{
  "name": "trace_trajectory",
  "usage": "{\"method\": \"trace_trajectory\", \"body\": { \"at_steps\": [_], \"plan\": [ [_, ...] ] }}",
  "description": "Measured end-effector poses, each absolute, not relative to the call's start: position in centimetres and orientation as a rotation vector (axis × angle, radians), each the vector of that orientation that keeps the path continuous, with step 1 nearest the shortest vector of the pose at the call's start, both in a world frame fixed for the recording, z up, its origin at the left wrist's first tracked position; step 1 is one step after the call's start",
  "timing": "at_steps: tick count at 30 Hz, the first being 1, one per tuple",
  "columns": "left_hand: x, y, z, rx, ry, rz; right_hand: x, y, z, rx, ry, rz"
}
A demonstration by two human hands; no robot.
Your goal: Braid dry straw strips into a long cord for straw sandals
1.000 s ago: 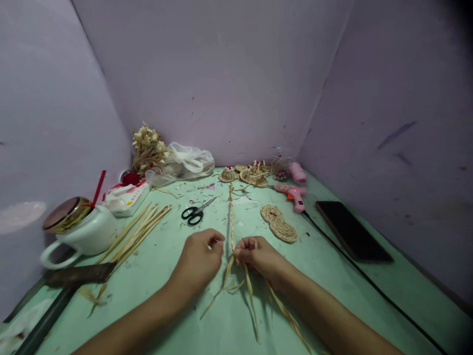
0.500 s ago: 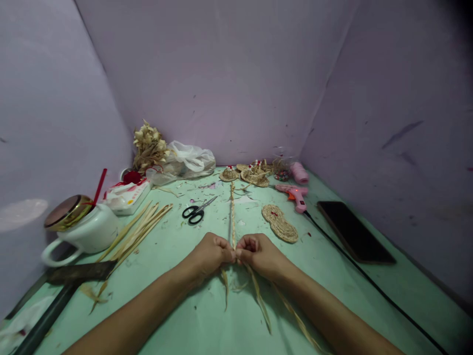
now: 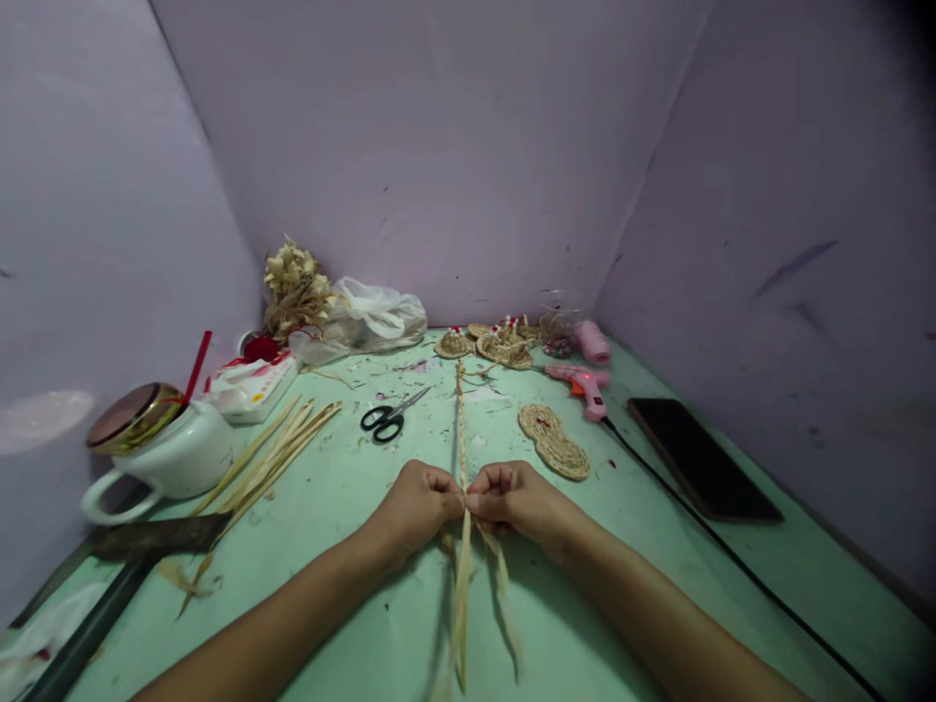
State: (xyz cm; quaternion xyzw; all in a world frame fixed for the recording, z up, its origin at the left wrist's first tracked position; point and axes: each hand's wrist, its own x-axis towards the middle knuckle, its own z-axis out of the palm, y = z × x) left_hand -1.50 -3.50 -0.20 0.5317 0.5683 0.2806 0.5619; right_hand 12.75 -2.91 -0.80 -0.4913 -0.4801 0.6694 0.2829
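Right, straight up the middle: the braid (image 3: 460, 419) runs away from the person along the counter (image 3: 351, 614), its long axis pointing almost dead ahead, far end close to the small straw hats (image 3: 503, 349). Its near end sits exactly between the two hands, so neither has the edge on distance: left hand (image 3: 415, 507) on one flank, right hand (image 3: 521, 502) on the other, level with each other.

And look at the fingers (image 3: 480, 504)! On both hands they're drawn in, thumbs pressed to curled forefingers, tips meeting at the braid's near end, hardly a gap between the two pinches. Exactly which strand each one grips, you can't tell; the tips cover it.

Below the pinch, the loose strands (image 3: 463, 590) hang toward the person: one pale strip down the centre, another off under the right hand, a shorter bit beneath the left. Beyond the left hand lie the scissors (image 3: 387, 421), blades pointing away, touched by nobody.
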Motion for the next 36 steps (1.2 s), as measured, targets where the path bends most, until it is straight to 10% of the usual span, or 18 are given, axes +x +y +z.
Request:
{"method": "trace_trajectory", "body": {
  "at_steps": [36],
  "plan": [
    [-2.4, -3.4, 0.1, 1.332, 1.231, 0.612, 12.6, -3.2, 0.7, -1.358, -1.151, 1.968]
  ]
}}
